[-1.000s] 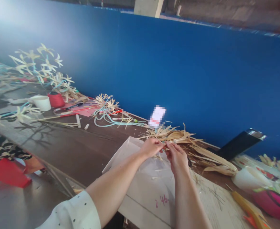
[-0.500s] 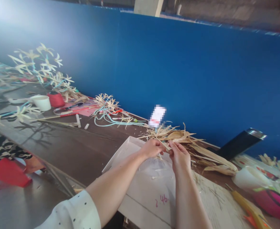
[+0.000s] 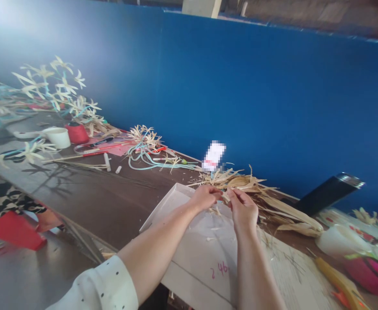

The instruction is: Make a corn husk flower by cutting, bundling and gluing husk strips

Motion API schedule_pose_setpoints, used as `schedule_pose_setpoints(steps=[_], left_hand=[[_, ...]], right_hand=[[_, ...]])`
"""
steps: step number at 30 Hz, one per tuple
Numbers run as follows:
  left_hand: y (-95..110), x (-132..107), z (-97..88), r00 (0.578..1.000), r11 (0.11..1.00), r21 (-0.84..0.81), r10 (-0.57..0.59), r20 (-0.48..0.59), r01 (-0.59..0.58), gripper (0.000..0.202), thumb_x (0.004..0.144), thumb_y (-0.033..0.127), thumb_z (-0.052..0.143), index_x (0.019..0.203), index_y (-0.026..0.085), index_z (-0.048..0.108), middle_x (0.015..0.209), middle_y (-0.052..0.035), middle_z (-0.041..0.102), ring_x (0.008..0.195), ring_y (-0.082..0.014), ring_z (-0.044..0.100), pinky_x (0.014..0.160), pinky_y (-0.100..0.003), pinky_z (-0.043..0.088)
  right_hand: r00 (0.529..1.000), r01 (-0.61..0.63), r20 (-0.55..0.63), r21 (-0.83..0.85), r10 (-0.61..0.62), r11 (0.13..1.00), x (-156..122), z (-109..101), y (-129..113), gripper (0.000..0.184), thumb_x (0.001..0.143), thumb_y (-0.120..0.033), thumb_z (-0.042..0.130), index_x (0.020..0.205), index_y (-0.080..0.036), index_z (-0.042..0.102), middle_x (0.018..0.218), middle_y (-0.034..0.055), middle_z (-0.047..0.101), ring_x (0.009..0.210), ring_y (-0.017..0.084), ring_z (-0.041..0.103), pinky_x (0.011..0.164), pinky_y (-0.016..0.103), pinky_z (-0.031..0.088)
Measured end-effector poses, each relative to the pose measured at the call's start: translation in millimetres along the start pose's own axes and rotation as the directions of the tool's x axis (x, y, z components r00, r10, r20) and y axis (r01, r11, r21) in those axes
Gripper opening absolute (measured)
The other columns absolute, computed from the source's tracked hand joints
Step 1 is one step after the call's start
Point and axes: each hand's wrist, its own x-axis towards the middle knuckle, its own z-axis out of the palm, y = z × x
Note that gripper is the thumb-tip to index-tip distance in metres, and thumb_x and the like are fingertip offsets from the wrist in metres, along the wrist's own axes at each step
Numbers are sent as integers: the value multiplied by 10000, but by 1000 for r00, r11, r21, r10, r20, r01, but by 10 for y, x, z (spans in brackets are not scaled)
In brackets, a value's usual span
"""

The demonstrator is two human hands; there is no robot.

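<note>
Fingers of both hands pinch a thin, dry, fibrous husk strip (image 3: 226, 194).

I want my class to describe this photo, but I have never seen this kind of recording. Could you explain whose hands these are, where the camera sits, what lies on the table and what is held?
There is no machine here: a person works with bare hands, and one camera worn on the head looks forward and down, so the arms reach in from below. The left hand and right hand meet over a pale board, their fingers pinching a thin husk strip. Just behind lies a pile of dried husks. On the dark table farther left are straw flowers, a white cup and a red spool; a black flask is at the right.
</note>
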Motion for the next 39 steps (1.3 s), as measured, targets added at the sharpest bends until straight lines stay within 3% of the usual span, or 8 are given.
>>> schedule_pose_setpoints(steps=[11,14,17,19,22,28,33,39], left_hand=[[-31,-12,-22,997,996,65,57,48,-60,307,725,395,522,840,161,685,764,-23,667,602,-91,529,532,-192,395],[-14,-11,-26,999,990,134,45,12,-47,297,732,386,513,828,162,682,735,-16,660,595,-92,528,544,-192,395],[-15,0,-33,995,951,310,50,-91,-19,250,734,353,507,773,179,683,734,-11,658,649,-113,549,597,-207,406],[-33,7,-39,989,905,426,58,-139,7,217,730,327,503,741,199,678,750,-11,662,692,-134,565,624,-222,410],[-78,8,-51,989,847,532,83,-122,-5,191,726,308,503,738,215,669,782,-16,670,735,-155,581,645,-235,413],[-123,1,-89,987,793,606,138,-85,-59,213,745,325,487,801,245,677,836,-10,678,784,-159,587,690,-236,420],[-89,-24,-101,994,756,652,103,-30,-59,207,723,331,515,784,245,693,847,-18,680,792,-167,590,719,-245,429],[-21,-84,-105,998,713,701,50,-32,-14,201,703,304,543,797,217,697,885,-60,679,832,-204,596,766,-290,435]], right_hand=[[1000,4,28,-90,-1,996,-20,3,-90,396,662,-482,634,878,-156,698,665,28,642,489,131,513,490,245,399],[1000,-5,0,-117,5,993,-14,-27,-120,406,660,-477,630,883,-145,701,624,24,626,483,130,507,489,243,396],[999,-34,-6,-141,34,989,14,-93,-113,420,666,-463,619,924,-142,699,552,8,590,477,132,500,481,237,386],[998,-39,43,-176,48,984,41,-140,-79,417,668,-445,612,950,-150,695,576,9,603,477,128,505,486,234,384],[982,-48,162,-278,96,959,75,-197,-17,394,666,-412,597,965,-171,684,631,10,628,467,119,508,488,234,380],[892,-113,364,-393,267,913,108,-323,32,335,616,-371,629,877,-164,668,546,-13,589,432,107,460,460,230,347],[860,-115,410,-427,305,897,137,-414,65,286,586,-362,654,792,-163,655,521,-15,572,450,111,462,467,226,340],[870,-54,387,-543,306,838,111,-392,21,199,611,-339,611,717,-180,666,518,-18,583,496,129,504,500,231,331]])
